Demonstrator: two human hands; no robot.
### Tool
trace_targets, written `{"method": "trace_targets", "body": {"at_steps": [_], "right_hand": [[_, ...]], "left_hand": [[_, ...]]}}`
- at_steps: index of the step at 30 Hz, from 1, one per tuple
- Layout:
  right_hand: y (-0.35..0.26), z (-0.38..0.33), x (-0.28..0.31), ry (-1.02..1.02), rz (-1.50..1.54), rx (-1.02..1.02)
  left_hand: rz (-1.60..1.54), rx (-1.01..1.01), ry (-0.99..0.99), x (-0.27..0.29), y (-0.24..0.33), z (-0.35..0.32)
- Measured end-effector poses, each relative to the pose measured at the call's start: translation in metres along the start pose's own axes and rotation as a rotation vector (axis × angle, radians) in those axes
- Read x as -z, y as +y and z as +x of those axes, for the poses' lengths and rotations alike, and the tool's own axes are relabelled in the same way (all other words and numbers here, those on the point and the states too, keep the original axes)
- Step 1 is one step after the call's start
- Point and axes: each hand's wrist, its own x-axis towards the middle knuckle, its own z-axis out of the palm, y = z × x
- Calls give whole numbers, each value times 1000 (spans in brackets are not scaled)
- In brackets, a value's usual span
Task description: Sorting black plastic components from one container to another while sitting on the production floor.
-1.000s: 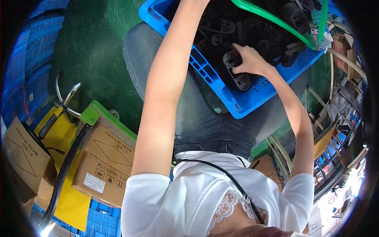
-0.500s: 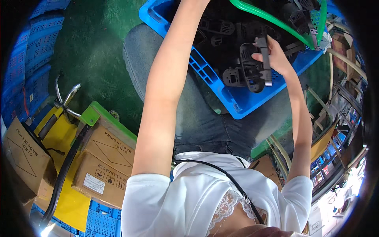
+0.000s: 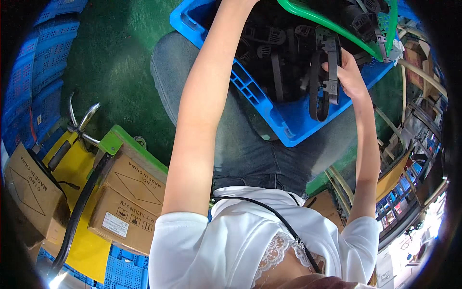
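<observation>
A blue plastic crate [image 3: 293,127] rests on my lap, filled with several black plastic parts [image 3: 276,62]. My right hand [image 3: 349,77] is raised over the crate's right side and grips a long black ribbed part [image 3: 325,79], held upright above the pile. My left forearm [image 3: 211,91] stretches up across the crate's left wall; its hand passes out of the picture at the top edge, so it is not visible. A green crate rim [image 3: 332,21] leans over the far side of the blue crate.
Cardboard boxes [image 3: 130,202] sit on a green-edged yellow cart [image 3: 77,168] at the lower left, with a black hose and metal handle beside them. Blue crates [image 3: 36,72] are stacked at the far left. The floor [image 3: 120,62] is green. Shelving and frames crowd the right edge.
My right hand has lifted the black part out of the pile in the crate and turned it upright. My left arm has stayed in place.
</observation>
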Motion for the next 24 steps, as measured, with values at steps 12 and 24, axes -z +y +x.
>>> {"method": "trace_targets", "body": {"at_steps": [12,24], "right_hand": [[-67,4,45,635,190,507],[-54,-15,24,294,-499,327]], "left_hand": [[-9,19,31,-1,4,0],[1,25,45,2,1,-2]]}}
